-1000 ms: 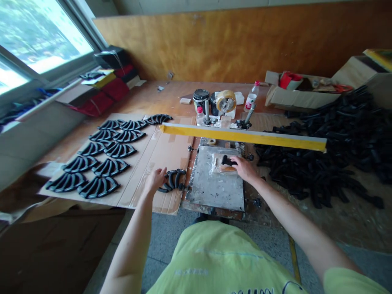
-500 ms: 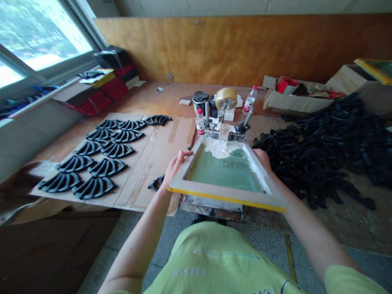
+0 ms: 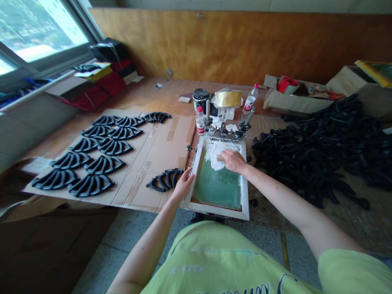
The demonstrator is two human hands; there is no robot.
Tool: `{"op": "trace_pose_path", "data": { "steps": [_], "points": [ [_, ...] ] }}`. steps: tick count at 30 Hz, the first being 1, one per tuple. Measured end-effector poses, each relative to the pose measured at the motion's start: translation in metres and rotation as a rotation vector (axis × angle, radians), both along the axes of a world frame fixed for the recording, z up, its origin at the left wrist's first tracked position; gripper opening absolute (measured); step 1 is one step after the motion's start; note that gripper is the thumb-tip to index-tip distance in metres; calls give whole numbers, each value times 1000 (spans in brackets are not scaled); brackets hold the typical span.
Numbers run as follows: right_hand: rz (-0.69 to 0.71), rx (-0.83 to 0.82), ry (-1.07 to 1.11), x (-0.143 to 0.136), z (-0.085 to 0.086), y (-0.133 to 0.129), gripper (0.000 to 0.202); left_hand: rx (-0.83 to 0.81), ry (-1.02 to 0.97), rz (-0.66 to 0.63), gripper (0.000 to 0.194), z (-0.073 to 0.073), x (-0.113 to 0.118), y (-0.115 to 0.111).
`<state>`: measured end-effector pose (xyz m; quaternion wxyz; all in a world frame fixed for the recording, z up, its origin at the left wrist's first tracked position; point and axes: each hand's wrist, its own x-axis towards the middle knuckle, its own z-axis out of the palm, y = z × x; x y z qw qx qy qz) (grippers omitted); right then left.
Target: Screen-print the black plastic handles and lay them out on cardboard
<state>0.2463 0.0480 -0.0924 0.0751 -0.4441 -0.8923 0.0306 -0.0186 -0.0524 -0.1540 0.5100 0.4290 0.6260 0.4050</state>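
Screen frame (image 3: 218, 179), white-edged with green mesh, lies flat; left hand (image 3: 183, 184) fingers grip its edge, right hand (image 3: 233, 160) fingers clasp a squeegee (image 3: 219, 157).

The screen frame (image 3: 246, 179) looks like pale painted wood, its green mesh (image 3: 219, 185) matt and smeared with wet white ink (image 3: 214, 157). Black curved parts (image 3: 92, 185) appear as glossy moulded plastic, laid on matt brown cardboard (image 3: 159, 151). The bench (image 3: 143, 96) is worn, smooth wood; the far wall panel (image 3: 232, 45) is mottled plywood.

Your white-framed green mesh printing screen (image 3: 218, 183) lies flat on the worktop (image 3: 147, 96); left, the black curved plastic parts (image 3: 92, 151) on flattened brown cardboard (image 3: 159, 151); right, a heap of black plastic pieces (image 3: 321, 147).
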Motion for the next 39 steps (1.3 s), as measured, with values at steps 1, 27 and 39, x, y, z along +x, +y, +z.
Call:
{"op": "trace_pose_path", "data": {
  "steps": [1, 27, 39],
  "points": [
    [79, -1, 5, 5, 1, -8, 15, 7, 7, 0, 62, -1, 0, 0],
    [-605, 64, 520, 74, 41, 68, 37, 185, -231, -2, 58, 130, 12, 31],
    [-262, 19, 289, 3, -42, -53, 15, -196, -447, -58, 55, 84, 73, 27]
  ]
}}
